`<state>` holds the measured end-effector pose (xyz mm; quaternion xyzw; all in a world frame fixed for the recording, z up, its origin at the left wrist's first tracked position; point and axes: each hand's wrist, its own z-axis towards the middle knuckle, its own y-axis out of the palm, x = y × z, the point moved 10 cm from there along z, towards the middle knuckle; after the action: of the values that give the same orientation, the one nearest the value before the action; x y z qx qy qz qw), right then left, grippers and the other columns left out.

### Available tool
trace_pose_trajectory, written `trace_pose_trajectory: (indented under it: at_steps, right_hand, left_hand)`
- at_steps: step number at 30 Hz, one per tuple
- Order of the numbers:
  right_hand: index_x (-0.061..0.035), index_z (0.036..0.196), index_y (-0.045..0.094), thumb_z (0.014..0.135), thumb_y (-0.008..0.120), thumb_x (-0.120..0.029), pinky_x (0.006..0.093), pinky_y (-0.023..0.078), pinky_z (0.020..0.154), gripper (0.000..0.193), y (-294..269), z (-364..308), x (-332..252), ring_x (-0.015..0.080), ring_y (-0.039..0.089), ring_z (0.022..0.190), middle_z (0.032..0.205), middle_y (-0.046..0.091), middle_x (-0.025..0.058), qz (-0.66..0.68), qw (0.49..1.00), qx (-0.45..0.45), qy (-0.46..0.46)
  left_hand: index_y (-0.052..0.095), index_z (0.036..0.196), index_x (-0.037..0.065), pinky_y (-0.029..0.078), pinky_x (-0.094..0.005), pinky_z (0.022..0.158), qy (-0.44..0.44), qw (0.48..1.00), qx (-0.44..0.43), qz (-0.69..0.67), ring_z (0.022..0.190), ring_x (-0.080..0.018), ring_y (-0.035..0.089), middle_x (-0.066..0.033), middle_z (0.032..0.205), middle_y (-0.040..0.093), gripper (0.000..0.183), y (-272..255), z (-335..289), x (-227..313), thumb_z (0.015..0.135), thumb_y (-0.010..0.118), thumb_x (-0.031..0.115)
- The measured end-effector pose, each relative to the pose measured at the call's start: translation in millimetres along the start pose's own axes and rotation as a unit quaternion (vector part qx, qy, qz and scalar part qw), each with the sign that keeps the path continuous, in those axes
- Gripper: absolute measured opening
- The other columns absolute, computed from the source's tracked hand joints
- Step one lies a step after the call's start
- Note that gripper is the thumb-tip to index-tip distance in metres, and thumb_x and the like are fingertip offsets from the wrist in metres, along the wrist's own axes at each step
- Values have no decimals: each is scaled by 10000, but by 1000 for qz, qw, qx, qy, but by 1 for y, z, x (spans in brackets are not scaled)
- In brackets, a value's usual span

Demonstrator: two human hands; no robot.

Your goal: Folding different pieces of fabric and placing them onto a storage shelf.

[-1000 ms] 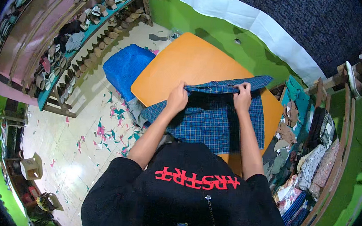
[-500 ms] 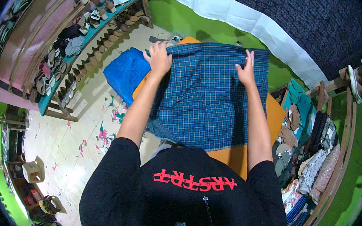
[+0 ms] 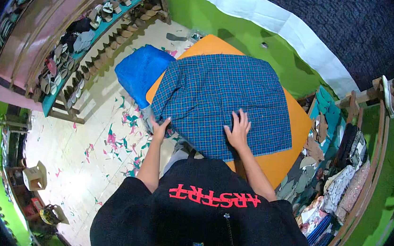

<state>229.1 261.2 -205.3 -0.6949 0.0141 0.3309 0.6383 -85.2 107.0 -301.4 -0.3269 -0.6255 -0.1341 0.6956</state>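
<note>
A blue-green checked cloth (image 3: 224, 90) lies over an orange tabletop (image 3: 296, 128), its left part hanging past the table's edge with folds in it. My right hand (image 3: 239, 131) rests on the near middle of the cloth, palm down and fingers spread. At the cloth's near left edge is my left hand (image 3: 159, 129), thumb and fingers apart, touching or very close to the fabric. Neither hand grips anything that I can see.
Left of the table sits a bright blue sack-like bundle (image 3: 140, 72). Pink and green scraps (image 3: 112, 138) litter the tiled floor. Shoe lasts line a teal bench (image 3: 102, 31) at far left. Folded fabrics (image 3: 340, 184) and cut pieces (image 3: 315, 148) fill a shelf on the right.
Both hands have come back toward me from the cloth's far edge. The cloth now lies lower on the table, and more of the orange top shows behind it and at the right.
</note>
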Motion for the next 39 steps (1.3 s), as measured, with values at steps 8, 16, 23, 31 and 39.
trace_pose_trajectory:
  at_steps: [8, 16, 23, 31, 39]
  right_hand:
    - [-138, 1244, 343, 740, 561, -318, 559, 138, 965, 578, 34, -26, -37, 318, 166, 1248, 1361, 180, 95, -50, 986, -93, -129]
    - [-111, 1285, 273, 765, 517, -402, 541, 128, 979, 644, 50, -35, -18, 297, 138, 1263, 1380, 140, 72, -66, 982, -103, -144]
    - [-80, 1268, 294, 752, 566, -324, 577, 97, 966, 633, 45, -37, -20, 318, 120, 1263, 1368, 189, 63, -36, 979, -129, -151]
    - [-84, 1175, 426, 745, 575, -230, 528, 146, 924, 477, 36, -24, -4, 293, 211, 1176, 1253, 343, 80, 191, 959, -198, -73]
    - [-46, 1224, 360, 888, 284, -392, 360, 402, 886, 488, 51, -50, 136, 224, 462, 1045, 1178, 460, 87, 757, 622, -21, 197]
  left_hand:
    - [497, 1043, -32, 404, -307, 797, -317, 905, -128, -253, 903, -214, 528, -118, 990, 563, 455, 29, -45, -61, 707, 627, 246]
    - [504, 1020, -41, 405, -359, 843, -337, 797, -170, -471, 929, -227, 531, -138, 1013, 560, 354, 4, -68, -30, 731, 565, 154]
    - [535, 1001, 8, 467, -338, 760, -452, 813, -190, -315, 843, -213, 575, -107, 976, 583, 301, -16, -99, -6, 763, 565, 191]
    - [521, 992, -5, 458, -268, 716, -130, 910, -274, -283, 807, -144, 559, -57, 917, 576, 312, 35, -25, 213, 765, 592, 198]
    - [518, 1001, -29, 375, -282, 814, 54, 810, -579, -71, 901, -139, 469, -54, 976, 532, 489, 300, -96, 343, 803, 492, 417]
